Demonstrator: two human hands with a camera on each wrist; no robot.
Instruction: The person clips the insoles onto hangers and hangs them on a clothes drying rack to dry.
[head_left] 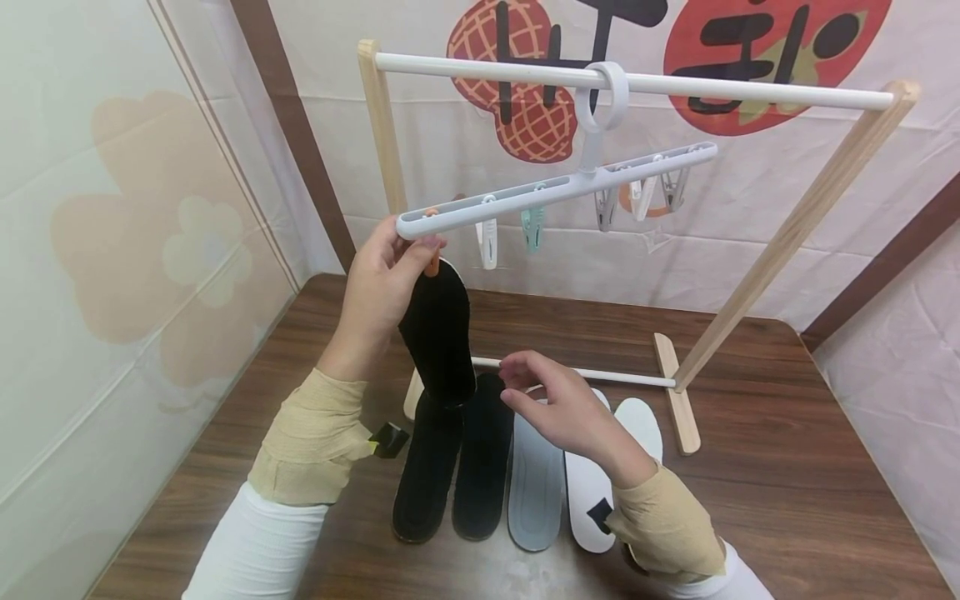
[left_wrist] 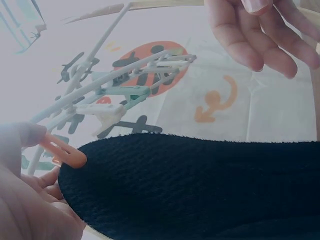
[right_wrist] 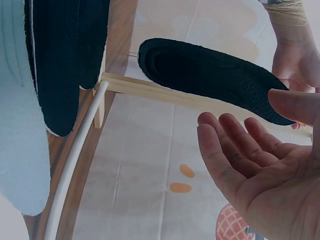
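Note:
My left hand (head_left: 378,279) pinches an orange clothespin (left_wrist: 67,151) at the left end of a pale grey clip hanger (head_left: 502,202). The top edge of a black insole (head_left: 441,342) sits in the clothespin's jaws, and the insole hangs down above the table. My right hand (head_left: 558,408) is in the air to the right of the hanging insole, apart from it, with fingers loosely bent and nothing in them. Below lie two black insoles (head_left: 480,475), a grey insole (head_left: 536,483) and white insoles (head_left: 588,500), partly hidden by my right hand and wrist.
A wooden rack with a white top rod (head_left: 750,90) carries the hanger by its ring (head_left: 613,96). The hanger tilts, left end low. White, teal and grey clothespins (head_left: 532,227) hang along it. The rack's foot (head_left: 677,396) and lower rod stand on the brown table (head_left: 787,483).

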